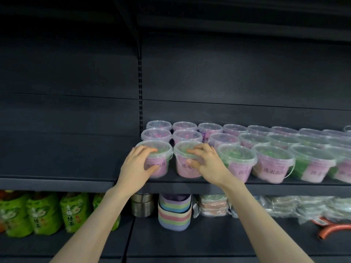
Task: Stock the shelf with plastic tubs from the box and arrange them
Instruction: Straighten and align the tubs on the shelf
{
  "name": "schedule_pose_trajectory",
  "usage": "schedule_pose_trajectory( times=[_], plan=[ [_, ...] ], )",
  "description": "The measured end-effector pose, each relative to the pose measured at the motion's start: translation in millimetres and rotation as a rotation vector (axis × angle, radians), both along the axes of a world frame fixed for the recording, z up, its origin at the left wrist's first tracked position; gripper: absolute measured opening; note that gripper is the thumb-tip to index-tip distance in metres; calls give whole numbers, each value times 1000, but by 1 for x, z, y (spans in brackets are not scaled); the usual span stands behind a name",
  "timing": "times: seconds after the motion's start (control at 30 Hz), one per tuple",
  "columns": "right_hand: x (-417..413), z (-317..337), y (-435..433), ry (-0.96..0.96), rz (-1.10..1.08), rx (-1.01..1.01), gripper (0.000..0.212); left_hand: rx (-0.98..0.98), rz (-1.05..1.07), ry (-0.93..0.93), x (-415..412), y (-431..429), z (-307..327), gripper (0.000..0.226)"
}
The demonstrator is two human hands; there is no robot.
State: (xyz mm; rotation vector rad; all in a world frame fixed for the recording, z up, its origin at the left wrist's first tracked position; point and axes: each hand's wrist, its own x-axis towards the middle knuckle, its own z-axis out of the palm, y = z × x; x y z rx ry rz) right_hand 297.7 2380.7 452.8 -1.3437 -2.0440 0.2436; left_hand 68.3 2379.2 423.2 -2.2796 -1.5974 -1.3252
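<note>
- Your left hand (139, 164) holds the corner tub (163, 149). It is a clear, round plastic tub with a clear lid, green bits under the lid and a pink label.
- Your left fingers curl over the lid, and your thumb presses on the near side of the tub.
- The corner tub stands upright at the left end of the front row. It is close to the front edge of the dark grey metal shelf (57, 181).
- Your right hand (207, 164) holds the neighbour tub (181, 170). It is the same kind of tub and stands upright just to the right of the corner tub.
- Your right fingers lie bent on its lid, a little apart, and your thumb presses on the pink label.
- The two tubs are so close that I cannot tell if their rims touch.
- More clear tubs (237, 158) of the same kind fill the shelf in three rows. They run off to the right and back to the far wall.
- On the lower shelf, at the left, stand bright green tea bottles (43, 213).
- To their right are shiny metal cans (142, 205), then a stack of striped pastel bowls (174, 211).
- Further right lie goods wrapped in clear plastic (214, 205). An orange curved handle (334, 229) lies at the far right.
</note>
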Motion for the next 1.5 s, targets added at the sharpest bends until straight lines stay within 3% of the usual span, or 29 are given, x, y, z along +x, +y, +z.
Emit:
schedule_pose_trajectory(
  times=[0.5, 0.9, 1.03, 1.3, 1.37, 1.5],
  plan=[
    [1, 1, -1, 5, -51, 36, 30, -69, -84, -32, -7, -4, 7, 40],
    [-4, -2, -2, -101, -81, 59, 30, -40, 73, 248, 2, -9, 9, 35],
    [-5, -3, -5, -108, -91, 66, 29, 53, 130, 318, 4, -9, 6, 40],
    [2, 7, -15, -141, -67, 7, 43, -98, 145, 406, 11, -26, 25, 54],
    [14, 19, -25, -146, -41, 4, 47, -101, 145, 405, 22, -38, 40, 50],
    [55, 48, -57, -116, -79, 146, 27, 2, 119, 294, 69, -74, 75, 27]
  ],
)
